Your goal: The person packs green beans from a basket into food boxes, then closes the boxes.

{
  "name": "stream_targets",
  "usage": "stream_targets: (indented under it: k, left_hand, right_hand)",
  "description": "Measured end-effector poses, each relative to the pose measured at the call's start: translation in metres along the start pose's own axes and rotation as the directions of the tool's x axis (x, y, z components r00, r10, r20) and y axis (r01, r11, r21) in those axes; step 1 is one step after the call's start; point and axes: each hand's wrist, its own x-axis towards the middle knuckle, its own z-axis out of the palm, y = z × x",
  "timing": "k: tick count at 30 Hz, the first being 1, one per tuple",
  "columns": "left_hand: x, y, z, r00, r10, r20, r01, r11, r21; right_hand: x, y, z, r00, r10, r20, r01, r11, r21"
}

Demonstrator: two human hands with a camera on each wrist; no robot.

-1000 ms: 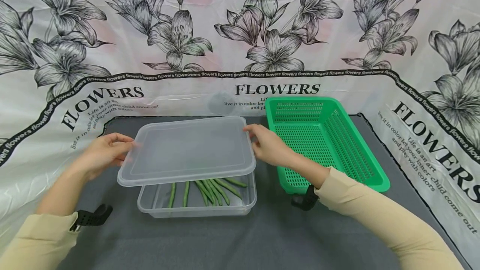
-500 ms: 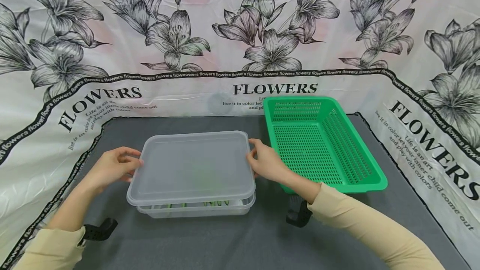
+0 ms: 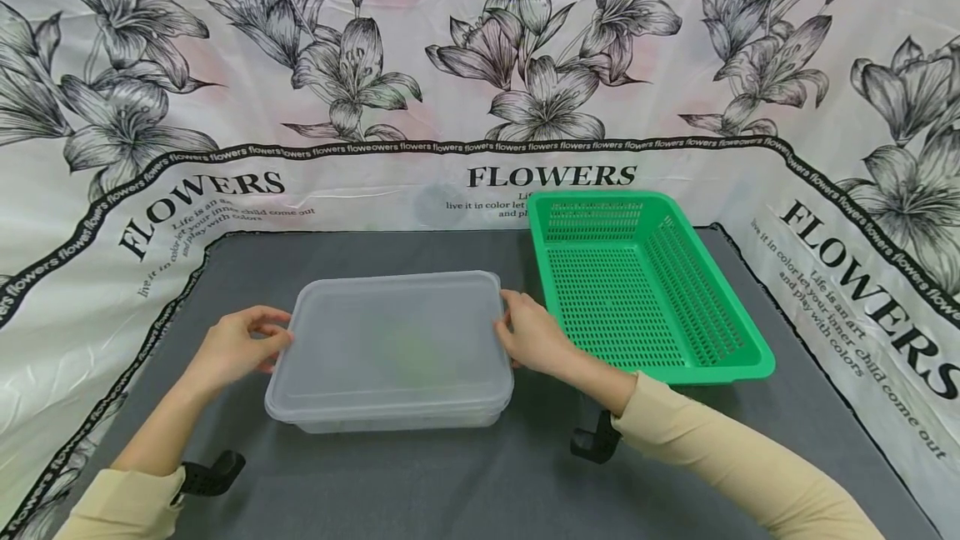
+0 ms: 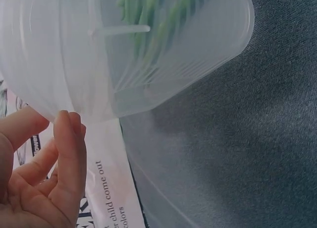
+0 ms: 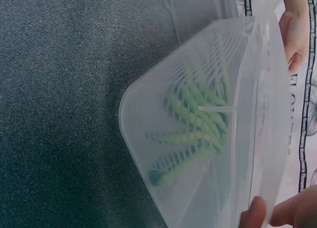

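Observation:
A translucent plastic lid (image 3: 390, 340) lies over the clear plastic container (image 3: 397, 422) on the grey cloth. Green beans (image 5: 193, 119) show through the container's wall in both wrist views; from the head they are only a faint green blur under the lid. My left hand (image 3: 240, 344) pinches the lid's left edge between thumb and fingers, and in the left wrist view its fingertips (image 4: 63, 120) meet at the rim. At the opposite edge my right hand (image 3: 534, 332) pinches the lid, with its thumb and a finger on either side of the rim in the right wrist view.
To the right stands a green perforated plastic basket (image 3: 622, 298), its near left corner close to my right forearm. A white floral sheet (image 3: 420, 190) hangs behind and along both sides of the grey cloth (image 3: 420, 482).
Both hands have brought the lid down and toward me onto the container. The gap at the front, where the beans showed, has closed over. The basket has stayed put.

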Motion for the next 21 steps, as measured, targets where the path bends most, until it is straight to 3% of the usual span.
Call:
stream_targets:
  k: [5,14,21]
  left_hand:
    - [0.000,-0.002,0.004,1.000,-0.012,-0.007,0.012,1.000,0.012]
    - [0.002,-0.004,0.006,1.000,-0.023,-0.008,0.023,0.999,0.030]
    - [0.003,-0.003,0.006,1.000,-0.018,-0.001,0.018,0.999,0.031]
  right_hand:
    - [-0.002,-0.001,0.003,1.000,-0.007,0.010,0.008,0.995,-0.100]
    - [-0.005,-0.002,0.007,0.998,-0.052,-0.044,0.046,0.990,-0.135]
    - [-0.008,-0.002,0.013,0.987,-0.135,-0.086,0.114,0.970,-0.214]
